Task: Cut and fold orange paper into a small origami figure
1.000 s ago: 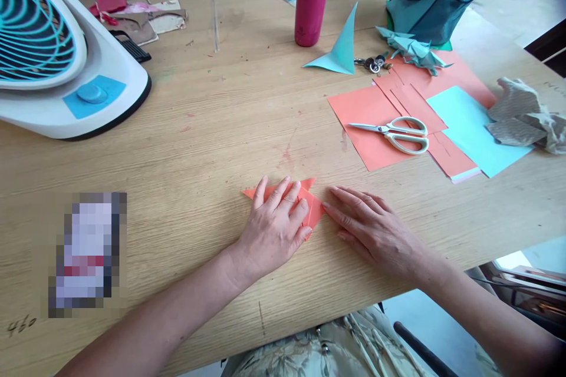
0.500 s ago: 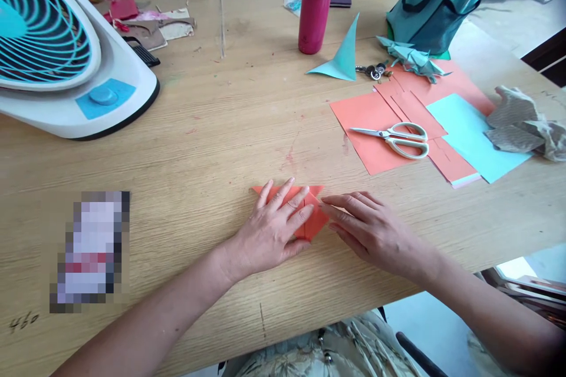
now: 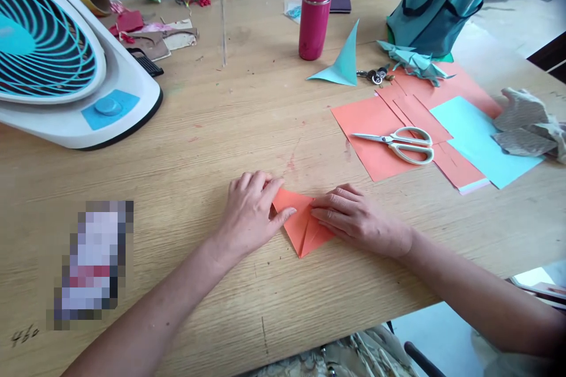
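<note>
A folded piece of orange paper (image 3: 297, 212) lies on the wooden table near its front edge, with a corner pointing toward me and a crease running up from it. At its left corner is my left hand (image 3: 253, 206), the thumb on top of the paper and the fingers curled round the edge, gripping it. From the other side my right hand (image 3: 358, 218) presses its closed fingers on the right part of the paper, covering that corner.
White-handled scissors (image 3: 402, 142) lie on orange sheets (image 3: 367, 123) at the right, beside a turquoise sheet (image 3: 499, 153) and crumpled cloth (image 3: 526, 123). Behind stand a magenta flask (image 3: 315, 17), a folded turquoise paper (image 3: 342, 65) and a bag (image 3: 437, 6). A fan (image 3: 88, 106) occupies the left.
My left hand has shifted from lying flat over the paper to its left corner. The paper has turned, its point now facing me, and my right hand has come onto its right side.
</note>
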Available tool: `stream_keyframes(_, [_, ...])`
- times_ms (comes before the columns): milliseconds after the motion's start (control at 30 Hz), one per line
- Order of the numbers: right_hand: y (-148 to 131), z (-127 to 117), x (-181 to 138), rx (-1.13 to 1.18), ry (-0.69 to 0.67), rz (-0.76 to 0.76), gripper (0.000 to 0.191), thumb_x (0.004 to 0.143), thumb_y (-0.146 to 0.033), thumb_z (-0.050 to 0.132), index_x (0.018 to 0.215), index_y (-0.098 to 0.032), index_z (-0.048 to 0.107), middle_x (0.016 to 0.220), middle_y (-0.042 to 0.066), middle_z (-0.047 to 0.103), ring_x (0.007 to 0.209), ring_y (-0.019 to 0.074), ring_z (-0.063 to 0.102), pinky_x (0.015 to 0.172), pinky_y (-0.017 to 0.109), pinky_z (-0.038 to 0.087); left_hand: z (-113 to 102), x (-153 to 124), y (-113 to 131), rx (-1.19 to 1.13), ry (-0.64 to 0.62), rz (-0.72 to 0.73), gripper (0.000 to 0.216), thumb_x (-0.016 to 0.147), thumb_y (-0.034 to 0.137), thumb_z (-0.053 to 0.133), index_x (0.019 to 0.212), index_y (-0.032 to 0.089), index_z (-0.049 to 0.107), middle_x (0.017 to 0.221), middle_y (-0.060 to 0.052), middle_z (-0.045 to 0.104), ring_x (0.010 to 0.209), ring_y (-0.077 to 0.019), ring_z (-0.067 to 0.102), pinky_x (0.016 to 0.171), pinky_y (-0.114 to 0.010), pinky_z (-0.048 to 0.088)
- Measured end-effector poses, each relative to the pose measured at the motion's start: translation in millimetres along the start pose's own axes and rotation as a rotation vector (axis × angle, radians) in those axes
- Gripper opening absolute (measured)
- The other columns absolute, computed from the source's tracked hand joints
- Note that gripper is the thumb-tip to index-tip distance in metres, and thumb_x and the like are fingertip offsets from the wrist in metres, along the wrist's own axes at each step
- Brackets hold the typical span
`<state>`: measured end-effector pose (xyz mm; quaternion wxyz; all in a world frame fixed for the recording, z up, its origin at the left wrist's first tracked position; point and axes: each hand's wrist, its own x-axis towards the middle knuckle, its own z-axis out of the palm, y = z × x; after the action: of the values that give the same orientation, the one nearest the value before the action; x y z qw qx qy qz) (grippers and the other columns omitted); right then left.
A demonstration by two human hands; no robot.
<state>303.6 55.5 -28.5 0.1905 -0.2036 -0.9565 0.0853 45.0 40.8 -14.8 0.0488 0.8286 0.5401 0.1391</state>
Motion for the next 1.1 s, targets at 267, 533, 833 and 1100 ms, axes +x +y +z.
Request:
stream_keyframes(267, [-0.3, -2.8, 5.0, -0.038, -0.011, -0.011, 0.026, 0.100, -0.011, 0.046, 0.118, -0.014, 0.064, 0.117, 0.013, 0.068, 0.097, 0.0219, 0.060, 0.087, 0.040, 0.045, -19.9, 20.8, 1.0, -0.179, -0.196, -0.206, 0.026, 0.080, 0.039, 0.072, 0.077, 0.022, 0.053, 0.075, 0.000, 0.057, 0.072, -0.0196, 0.054, 0.066, -0.031, 0.040])
stream_keyframes(533, [-4.5, -2.7, 6.4, -0.094, 0.017, 0.017, 0.024, 0.101, -0.015, 0.047, 0.118, -0.012, 0.063, 0.115, 0.013, 0.069, 0.092, 0.0226, 0.060, 0.080, 0.038, 0.047, -15.9, 14.0, -14.1, -0.882, -0.167, -0.467, 0.027, 0.080, 0.036, 0.069, 0.102, 0.023, 0.059, 0.066, 0.006, 0.055, 0.059, -0.0119, 0.052, 0.057, -0.024, 0.038])
stream_keyframes(833, [-4.7, -1.4, 4.5, -0.080, 0.024, 0.038, 0.024, 0.101, -0.016, 0.048, 0.119, -0.012, 0.063, 0.113, 0.014, 0.068, 0.094, 0.0227, 0.061, 0.081, 0.038, 0.048, 6.3, -0.5, 33.9, -0.512, 0.136, -0.360, 0.070, 0.070, 0.023, 0.082, 0.130, 0.024, 0.047, 0.119, -0.007, 0.067, 0.102, -0.0245, 0.066, 0.086, -0.038, 0.053])
stream_keyframes(1100, [-5.9, -4.1, 5.9, -0.095, -0.009, 0.047, 0.026, 0.102, -0.017, 0.044, 0.120, -0.012, 0.063, 0.114, 0.014, 0.068, 0.093, 0.0225, 0.058, 0.079, 0.038, 0.049, 7.3, 10.0, 24.6, -0.547, 0.159, -0.436, 0.032, 0.081, 0.020, 0.070, 0.111, 0.024, 0.060, 0.080, 0.002, 0.070, 0.072, -0.0167, 0.067, 0.073, -0.030, 0.051])
